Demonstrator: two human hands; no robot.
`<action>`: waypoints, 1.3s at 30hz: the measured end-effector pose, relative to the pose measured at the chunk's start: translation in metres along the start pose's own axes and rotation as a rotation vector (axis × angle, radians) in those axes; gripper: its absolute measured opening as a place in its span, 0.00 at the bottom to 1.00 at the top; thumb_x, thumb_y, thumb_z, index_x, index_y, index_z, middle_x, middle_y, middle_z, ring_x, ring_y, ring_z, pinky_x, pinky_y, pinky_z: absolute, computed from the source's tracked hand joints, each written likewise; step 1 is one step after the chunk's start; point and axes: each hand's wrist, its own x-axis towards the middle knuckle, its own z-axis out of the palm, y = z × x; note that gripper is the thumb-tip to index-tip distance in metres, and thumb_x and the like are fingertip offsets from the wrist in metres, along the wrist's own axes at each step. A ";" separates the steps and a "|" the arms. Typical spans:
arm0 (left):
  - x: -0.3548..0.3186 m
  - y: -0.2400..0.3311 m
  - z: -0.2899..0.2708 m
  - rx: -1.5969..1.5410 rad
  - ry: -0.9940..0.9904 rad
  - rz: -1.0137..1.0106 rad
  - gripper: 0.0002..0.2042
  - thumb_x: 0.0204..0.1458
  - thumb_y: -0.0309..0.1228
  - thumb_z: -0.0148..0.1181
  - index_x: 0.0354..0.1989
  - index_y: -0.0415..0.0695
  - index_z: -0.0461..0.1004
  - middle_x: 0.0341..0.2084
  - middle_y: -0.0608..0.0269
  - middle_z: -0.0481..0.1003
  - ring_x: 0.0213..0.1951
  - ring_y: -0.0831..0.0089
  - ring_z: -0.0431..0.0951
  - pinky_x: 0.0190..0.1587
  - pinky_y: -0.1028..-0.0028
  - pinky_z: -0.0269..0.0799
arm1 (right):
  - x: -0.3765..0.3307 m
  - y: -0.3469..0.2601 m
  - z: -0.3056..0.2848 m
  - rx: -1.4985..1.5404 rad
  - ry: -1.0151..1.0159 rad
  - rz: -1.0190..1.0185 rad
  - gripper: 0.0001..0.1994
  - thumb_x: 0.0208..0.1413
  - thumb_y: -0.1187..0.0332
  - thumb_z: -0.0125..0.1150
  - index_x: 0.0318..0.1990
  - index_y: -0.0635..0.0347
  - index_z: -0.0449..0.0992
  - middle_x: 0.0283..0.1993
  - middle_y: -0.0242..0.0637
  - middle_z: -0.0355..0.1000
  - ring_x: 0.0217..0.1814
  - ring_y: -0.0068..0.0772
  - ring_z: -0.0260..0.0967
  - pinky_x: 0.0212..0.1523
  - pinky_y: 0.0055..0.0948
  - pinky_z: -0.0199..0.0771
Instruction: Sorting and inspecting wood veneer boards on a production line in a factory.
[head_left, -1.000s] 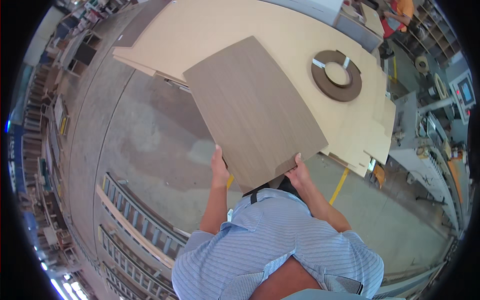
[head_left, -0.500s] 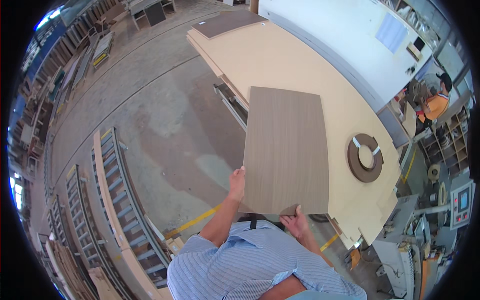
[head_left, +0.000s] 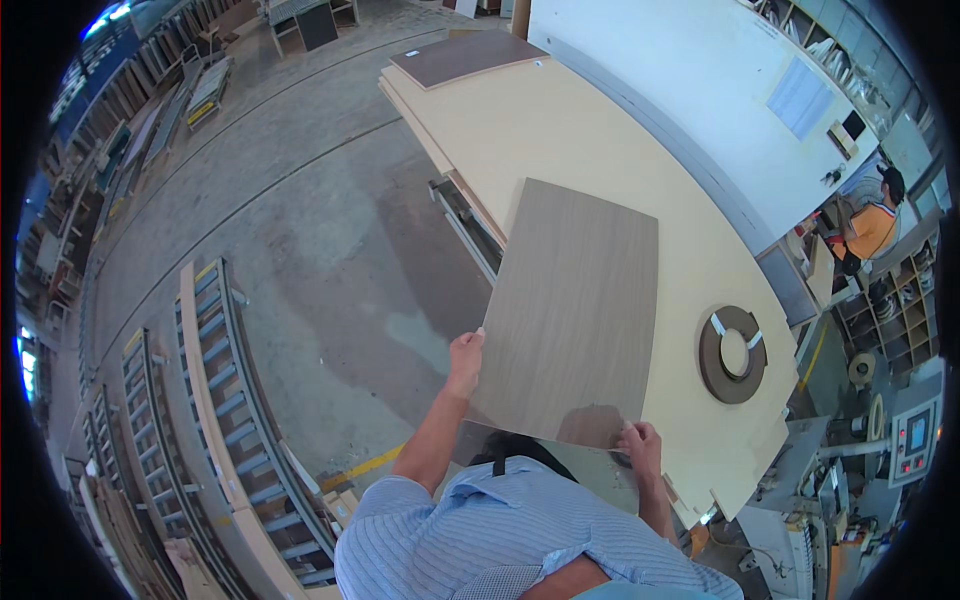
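A flat grey-brown wood-grain panel (head_left: 575, 315) is held in front of me, its far part over the pale table. My left hand (head_left: 466, 362) grips the panel's left edge, thumb on top and fingers mostly hidden beneath. At the near right corner, my right hand (head_left: 641, 446) pinches the panel with thumb and curled fingers. A dark patch lies on the panel's surface beside that hand. To the right of the panel, a coil of brown edge banding (head_left: 712, 360) with white ties rests on the table.
The pale board-topped table (head_left: 690, 270) stretches away, with a dark brown panel (head_left: 468, 55) at its far end. Roller conveyors (head_left: 235, 385) stand on the left. At the right are a control panel (head_left: 914, 437) and a seated person in orange (head_left: 868, 228).
The panel has turned clockwise, its near edge now slanting down to the right. My right hand has moved right along that edge to the corner; my left stays on the left edge.
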 end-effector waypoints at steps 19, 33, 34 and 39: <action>0.165 0.093 0.015 0.050 -0.186 -0.052 0.14 0.54 0.37 0.63 0.24 0.39 0.77 0.19 0.73 0.71 0.25 0.82 0.66 0.30 0.76 0.63 | 0.110 -0.107 0.132 -0.256 0.114 -0.121 0.22 0.52 0.56 0.64 0.46 0.68 0.75 0.34 0.43 0.77 0.36 0.34 0.75 0.40 0.32 0.74; 0.334 0.118 0.040 0.392 -0.334 -0.041 0.17 0.49 0.43 0.64 0.31 0.38 0.75 0.30 0.53 0.78 0.35 0.64 0.78 0.41 0.66 0.71 | 0.124 -0.106 0.209 0.227 0.691 0.415 0.23 0.58 0.52 0.58 0.44 0.69 0.68 0.37 0.48 0.73 0.37 0.43 0.71 0.43 0.42 0.72; 0.339 0.119 0.042 0.397 -0.340 -0.043 0.17 0.49 0.43 0.64 0.31 0.38 0.75 0.30 0.53 0.78 0.35 0.64 0.78 0.41 0.66 0.71 | 0.130 -0.109 0.216 0.284 0.688 0.404 0.23 0.58 0.52 0.57 0.43 0.68 0.68 0.37 0.47 0.73 0.38 0.41 0.71 0.43 0.42 0.71; 0.361 0.132 0.054 0.469 -0.375 -0.015 0.19 0.50 0.46 0.61 0.35 0.39 0.74 0.32 0.55 0.78 0.37 0.62 0.78 0.42 0.64 0.71 | 0.169 -0.096 0.244 -0.039 0.775 0.198 0.23 0.59 0.51 0.56 0.42 0.69 0.69 0.37 0.47 0.72 0.38 0.40 0.70 0.42 0.40 0.71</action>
